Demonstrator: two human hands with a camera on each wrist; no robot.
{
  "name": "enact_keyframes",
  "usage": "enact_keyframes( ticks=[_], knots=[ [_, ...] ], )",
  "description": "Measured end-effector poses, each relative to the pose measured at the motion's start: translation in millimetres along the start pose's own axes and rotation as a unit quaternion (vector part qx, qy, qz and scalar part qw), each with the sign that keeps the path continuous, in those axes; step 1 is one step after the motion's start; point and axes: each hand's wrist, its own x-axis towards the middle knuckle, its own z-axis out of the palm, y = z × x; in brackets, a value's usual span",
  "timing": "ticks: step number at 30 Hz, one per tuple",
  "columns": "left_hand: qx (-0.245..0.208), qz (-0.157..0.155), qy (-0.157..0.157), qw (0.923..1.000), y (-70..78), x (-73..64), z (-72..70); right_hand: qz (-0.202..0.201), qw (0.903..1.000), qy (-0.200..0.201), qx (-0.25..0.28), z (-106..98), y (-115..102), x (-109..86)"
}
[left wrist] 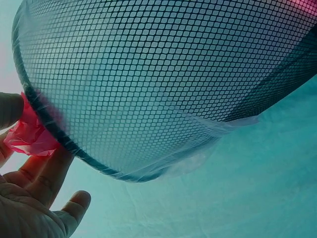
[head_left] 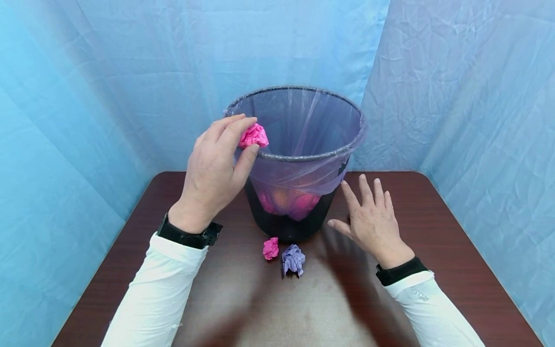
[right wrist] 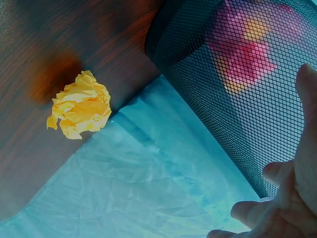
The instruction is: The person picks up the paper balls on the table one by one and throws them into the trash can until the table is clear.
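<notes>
My left hand (head_left: 214, 166) holds a crumpled pink paper ball (head_left: 256, 136) between thumb and fingers at the left rim of a black mesh wastebasket (head_left: 284, 231). In the left wrist view the pink ball (left wrist: 32, 134) is beside the rim. My right hand (head_left: 375, 224) is by the basket's right side with fingers spread, holding nothing. A smaller pink paper ball (head_left: 270, 248) and a purple paper ball (head_left: 293, 260) lie on the table in front of the basket. The right wrist view shows a yellow paper ball (right wrist: 81, 106) on the table near its edge.
A translucent purple bag (head_left: 299, 176) lines the basket and folds over its rim. Pink and yellow paper balls (right wrist: 247, 62) show through the mesh inside it. The brown table (head_left: 433, 241) has blue curtains (head_left: 151, 72) behind and at both sides.
</notes>
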Motion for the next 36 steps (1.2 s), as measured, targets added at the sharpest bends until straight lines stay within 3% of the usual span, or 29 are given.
enact_keyframes(
  ticks=[9, 20, 36],
  knots=[
    [0.000, -0.018, -0.011, 0.9998, -1.5, -2.0, 1.8, 0.003, 1.0000, -0.001, 0.000, 0.3, -0.6, 0.3],
    [0.009, -0.007, -0.021, 0.9997, -2.8, -1.5, 0.8, 0.003, 1.0000, -0.004, 0.001, -0.5, -1.1, 0.4],
    [0.010, -0.021, -0.030, 0.9993, -1.9, -2.2, 2.0, 0.001, 1.0000, -0.001, -0.003, 1.9, 0.0, 0.9]
  ],
)
